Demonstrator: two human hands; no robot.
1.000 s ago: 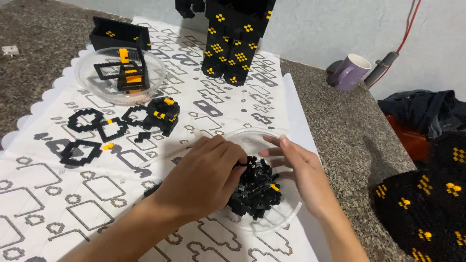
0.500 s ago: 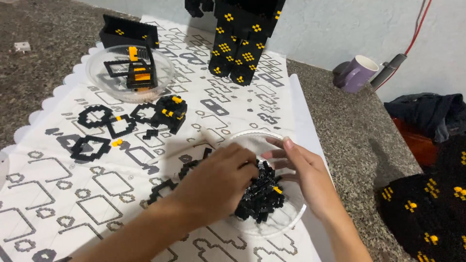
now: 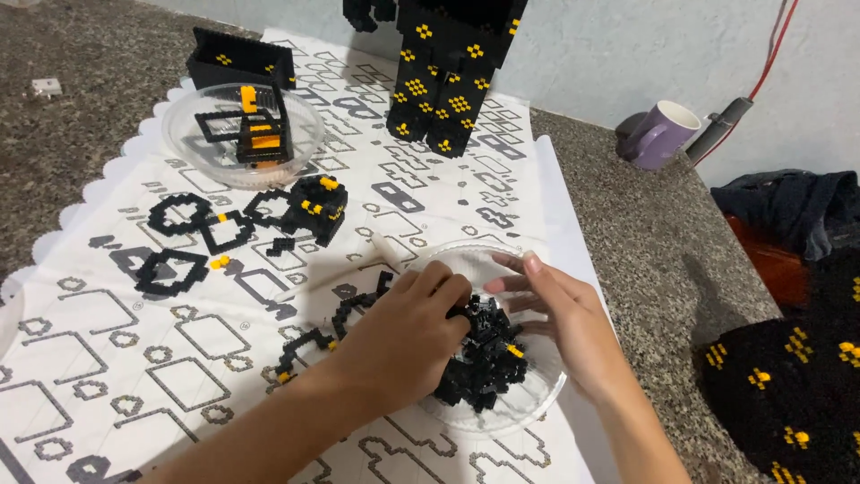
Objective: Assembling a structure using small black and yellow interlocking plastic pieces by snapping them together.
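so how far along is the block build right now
Done: a tall black-and-yellow block figure stands at the far end of the printed sheet, with flat ring-shaped pieces laid out. In hand: both hands, left hand and right hand, dig in a clear dish of loose black bricks. Left: that pile is unbuilt.

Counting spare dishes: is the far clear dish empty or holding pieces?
Holding pieces: the far clear dish contains black and orange block pieces.

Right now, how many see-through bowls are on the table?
2. One clear bowl sits far left on the patterned sheet, holding black and orange pieces. The other is under both hands, holding a heap of black bricks. More could lie outside the view.
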